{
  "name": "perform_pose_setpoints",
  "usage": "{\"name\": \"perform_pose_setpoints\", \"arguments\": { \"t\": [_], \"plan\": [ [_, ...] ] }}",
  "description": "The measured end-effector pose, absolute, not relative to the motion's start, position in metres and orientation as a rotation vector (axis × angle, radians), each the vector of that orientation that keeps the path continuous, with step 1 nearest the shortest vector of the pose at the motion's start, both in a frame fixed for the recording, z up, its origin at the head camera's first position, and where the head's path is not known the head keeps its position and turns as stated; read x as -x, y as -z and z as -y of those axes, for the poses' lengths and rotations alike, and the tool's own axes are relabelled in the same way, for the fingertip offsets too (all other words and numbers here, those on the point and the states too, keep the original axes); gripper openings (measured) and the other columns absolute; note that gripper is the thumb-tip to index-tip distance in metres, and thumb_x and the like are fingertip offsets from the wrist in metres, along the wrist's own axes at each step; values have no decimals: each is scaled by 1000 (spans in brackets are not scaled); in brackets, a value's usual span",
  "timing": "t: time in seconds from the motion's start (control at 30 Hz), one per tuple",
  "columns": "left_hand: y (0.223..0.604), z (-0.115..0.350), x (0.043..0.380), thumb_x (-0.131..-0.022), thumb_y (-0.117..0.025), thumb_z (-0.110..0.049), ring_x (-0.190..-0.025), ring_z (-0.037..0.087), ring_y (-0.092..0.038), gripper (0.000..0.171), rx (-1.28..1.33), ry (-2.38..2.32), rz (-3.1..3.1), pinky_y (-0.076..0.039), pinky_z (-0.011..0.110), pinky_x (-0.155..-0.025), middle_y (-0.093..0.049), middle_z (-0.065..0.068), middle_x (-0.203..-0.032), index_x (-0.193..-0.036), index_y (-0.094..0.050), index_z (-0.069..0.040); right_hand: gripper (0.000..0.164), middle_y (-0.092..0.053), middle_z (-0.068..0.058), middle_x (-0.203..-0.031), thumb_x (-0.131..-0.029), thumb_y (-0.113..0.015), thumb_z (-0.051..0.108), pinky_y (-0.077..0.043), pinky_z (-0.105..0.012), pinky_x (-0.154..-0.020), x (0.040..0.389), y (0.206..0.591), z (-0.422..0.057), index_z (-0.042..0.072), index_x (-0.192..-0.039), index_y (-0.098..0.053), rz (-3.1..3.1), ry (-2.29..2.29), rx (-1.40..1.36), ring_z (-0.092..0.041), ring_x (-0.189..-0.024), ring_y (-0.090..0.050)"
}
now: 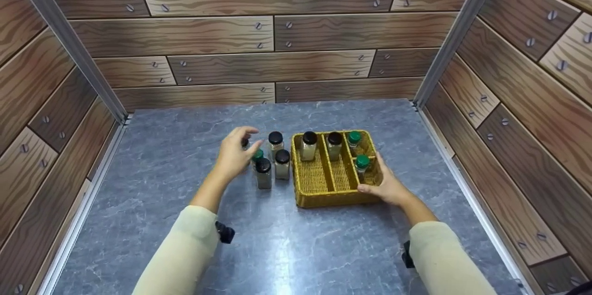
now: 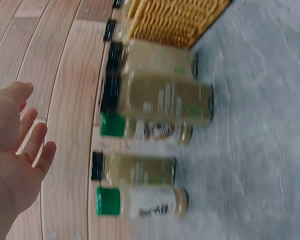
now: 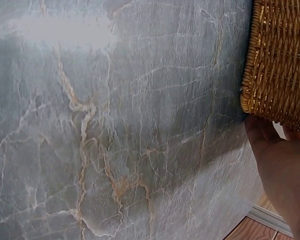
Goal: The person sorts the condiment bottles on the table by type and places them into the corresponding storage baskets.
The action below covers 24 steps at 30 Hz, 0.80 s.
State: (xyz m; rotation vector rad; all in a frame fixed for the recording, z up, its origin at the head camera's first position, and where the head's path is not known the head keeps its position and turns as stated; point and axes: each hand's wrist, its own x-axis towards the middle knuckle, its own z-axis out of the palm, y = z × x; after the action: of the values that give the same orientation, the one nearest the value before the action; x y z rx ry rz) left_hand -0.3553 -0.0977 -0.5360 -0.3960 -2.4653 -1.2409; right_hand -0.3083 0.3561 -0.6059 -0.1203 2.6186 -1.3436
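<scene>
Four spice jars are standing in the wicker basket; at least five others are remaining outside on the tabletop. Left hand is hovering empty, fingers parted; right hand is gripping the basket.

Black-capped jars: four on desk, two in one basket
Green-capped jars: two on desk, two in basket
Compartments: four

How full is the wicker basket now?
Partly full: the wicker basket holds two black-capped bottles and two green-capped bottles; its left compartment shows bare weave.
</scene>
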Motion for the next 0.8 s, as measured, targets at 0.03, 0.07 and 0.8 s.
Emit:
{"name": "perform_pose_setpoints", "arguments": {
  "t": [0.03,0.07,0.8],
  "plan": [
    [537,103,356,-97,-81,-14,-108,40,-72,28,386,1256,2448,-60,53,-98,-74,20,-115,-122,-73,-4,137,3,-39,-177,-89,-91,36,-9,-70,-135,308,605,-356,15,-174,14,-2620,1341,121,-59,-164,-7],
    [538,108,356,-97,-81,-13,-107,40,-72,27,374,1260,2440,-60,53,-98,-74,20,-113,-121,-73,-3,137,3,-39,-177,-89,-91,36,-9,-70,-135,308,605,-356,15,-174,15,-2621,1336,122,-59,-164,-7],
    [576,177,361,-104,-73,-24,-150,44,-52,52,163,1155,2817,-40,61,-127,-58,23,-158,-151,-61,-5,136,2,-39,-177,-89,-91,38,-13,-73,-132,308,605,-358,16,-174,13,-2644,1288,121,-61,-163,-10]
  ]
}}
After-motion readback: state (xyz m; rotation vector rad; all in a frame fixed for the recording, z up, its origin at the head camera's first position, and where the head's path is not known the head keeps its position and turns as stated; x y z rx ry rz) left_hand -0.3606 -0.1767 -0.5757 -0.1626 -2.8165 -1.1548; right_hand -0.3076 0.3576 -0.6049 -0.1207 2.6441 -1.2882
